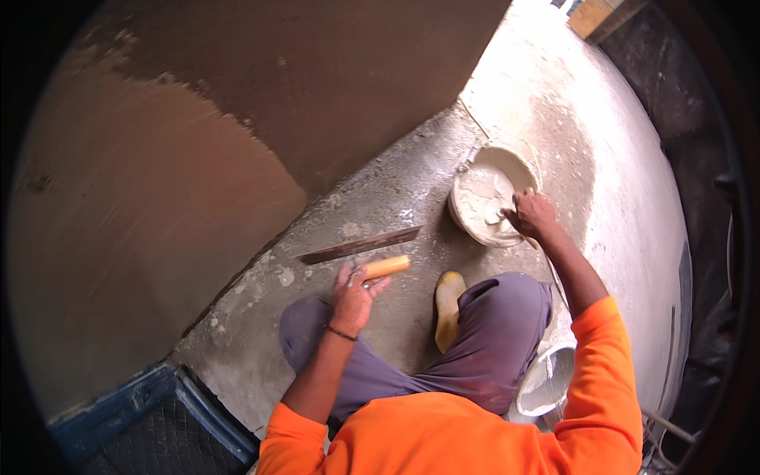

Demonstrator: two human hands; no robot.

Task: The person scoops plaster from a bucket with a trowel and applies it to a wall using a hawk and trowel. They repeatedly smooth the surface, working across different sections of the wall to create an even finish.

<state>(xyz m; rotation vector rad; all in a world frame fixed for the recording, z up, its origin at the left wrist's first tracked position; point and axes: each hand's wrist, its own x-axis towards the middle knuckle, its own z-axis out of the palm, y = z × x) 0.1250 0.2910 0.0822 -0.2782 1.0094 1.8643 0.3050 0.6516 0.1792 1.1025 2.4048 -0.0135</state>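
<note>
A plastering trowel (360,246) with a long, dark, plaster-smeared blade and a yellow wooden handle is held level above the concrete floor, near the foot of the wall. A white, plaster-caked bucket (484,202) stands upright on the floor, holding grey plaster.

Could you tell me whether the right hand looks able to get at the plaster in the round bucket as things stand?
Probably yes: the right hand is already at the rim of the open bucket, over the pale plaster, and nothing covers it.
</note>
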